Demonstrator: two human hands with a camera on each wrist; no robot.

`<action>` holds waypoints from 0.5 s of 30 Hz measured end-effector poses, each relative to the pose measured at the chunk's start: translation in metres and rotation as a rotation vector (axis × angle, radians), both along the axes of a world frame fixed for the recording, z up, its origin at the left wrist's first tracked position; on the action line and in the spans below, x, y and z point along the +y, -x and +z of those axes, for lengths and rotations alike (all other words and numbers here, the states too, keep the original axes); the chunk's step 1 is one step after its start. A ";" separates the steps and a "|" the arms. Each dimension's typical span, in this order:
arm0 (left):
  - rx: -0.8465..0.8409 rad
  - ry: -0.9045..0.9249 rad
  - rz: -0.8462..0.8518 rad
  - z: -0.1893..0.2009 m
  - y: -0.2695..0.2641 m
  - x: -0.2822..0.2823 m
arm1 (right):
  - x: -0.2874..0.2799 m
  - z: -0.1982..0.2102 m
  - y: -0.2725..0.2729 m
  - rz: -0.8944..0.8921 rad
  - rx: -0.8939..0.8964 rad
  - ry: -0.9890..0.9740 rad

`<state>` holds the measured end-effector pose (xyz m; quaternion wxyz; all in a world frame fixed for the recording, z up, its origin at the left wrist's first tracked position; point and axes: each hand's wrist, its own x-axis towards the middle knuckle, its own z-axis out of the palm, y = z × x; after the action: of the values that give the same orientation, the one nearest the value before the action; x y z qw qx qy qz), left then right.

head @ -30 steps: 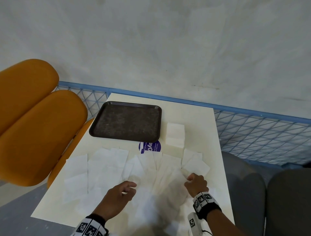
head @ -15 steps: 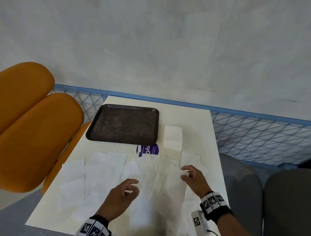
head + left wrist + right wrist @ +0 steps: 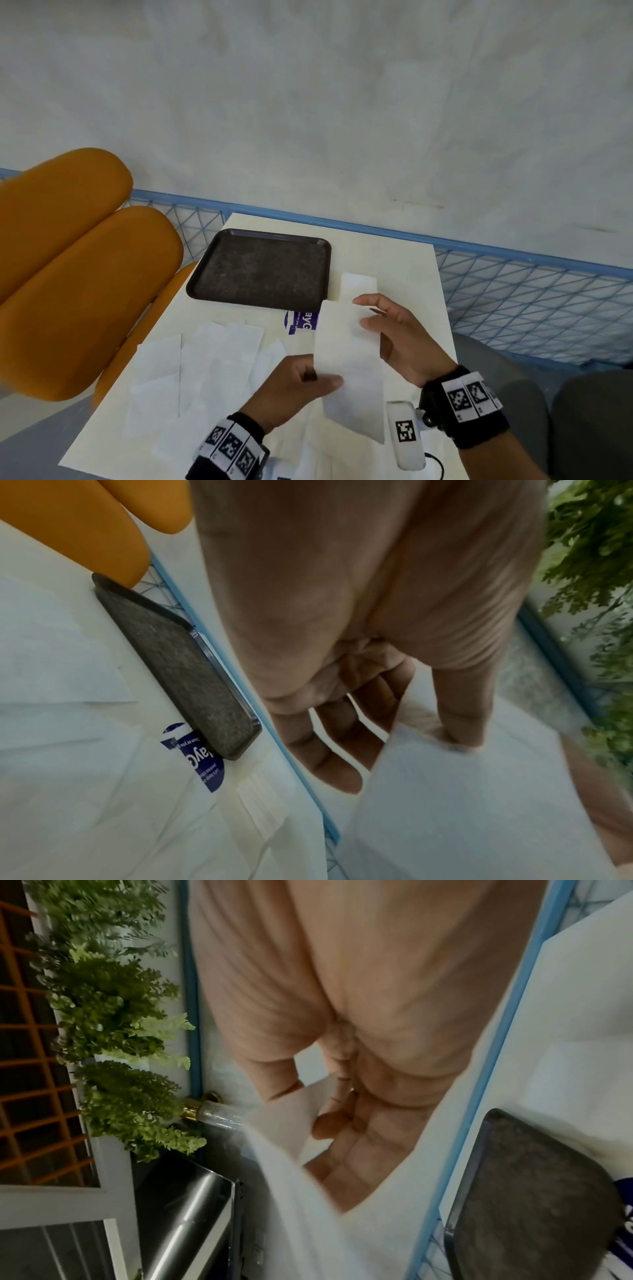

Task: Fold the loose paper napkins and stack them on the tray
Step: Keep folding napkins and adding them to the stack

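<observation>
Both hands are up off the table (image 3: 404, 260) with one napkin (image 3: 346, 363) between them. The left hand (image 3: 291, 390) pinches its near-left edge, thumb on top and fingers curled beneath; the right hand (image 3: 400, 335) pinches the far-right edge, the other fingers loosely spread. Held at opposite edges like that, the thin, limp white sheet hangs as a long rectangle, probably ready for folding. More loose napkins (image 3: 212, 363) lie flat and overlapping on the near-left tabletop. The tray (image 3: 260, 267), dark, speckled and round-cornered, sits bare at the far left, a folded stack (image 3: 358, 284) just right of it.
</observation>
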<state>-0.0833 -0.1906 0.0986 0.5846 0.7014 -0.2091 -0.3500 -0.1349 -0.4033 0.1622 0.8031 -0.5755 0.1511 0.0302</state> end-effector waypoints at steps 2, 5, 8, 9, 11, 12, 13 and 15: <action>-0.002 0.008 0.008 0.002 -0.001 0.002 | -0.004 -0.006 -0.001 -0.071 0.047 0.012; -0.019 -0.011 0.041 0.004 -0.005 0.007 | -0.008 -0.019 -0.002 -0.151 0.110 0.024; -0.030 -0.016 0.055 0.009 -0.007 0.009 | -0.009 -0.028 -0.003 -0.181 0.118 -0.007; -0.026 -0.016 0.066 0.010 -0.008 0.010 | -0.008 -0.029 -0.002 -0.169 0.110 -0.017; -0.022 -0.022 0.099 0.012 -0.011 0.010 | -0.003 -0.027 -0.002 -0.124 0.072 -0.011; -0.019 -0.027 0.117 0.013 -0.012 0.010 | 0.000 -0.026 -0.002 -0.112 0.037 0.011; -0.017 -0.035 0.133 0.013 -0.013 0.010 | 0.004 -0.025 -0.002 -0.112 -0.010 0.045; 0.003 -0.053 0.169 0.012 -0.016 0.008 | 0.010 -0.023 -0.001 -0.140 -0.117 0.128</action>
<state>-0.0674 -0.1824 0.1108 0.5937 0.7311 -0.1389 -0.3059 -0.1334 -0.3929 0.1390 0.7724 -0.6144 0.1453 -0.0694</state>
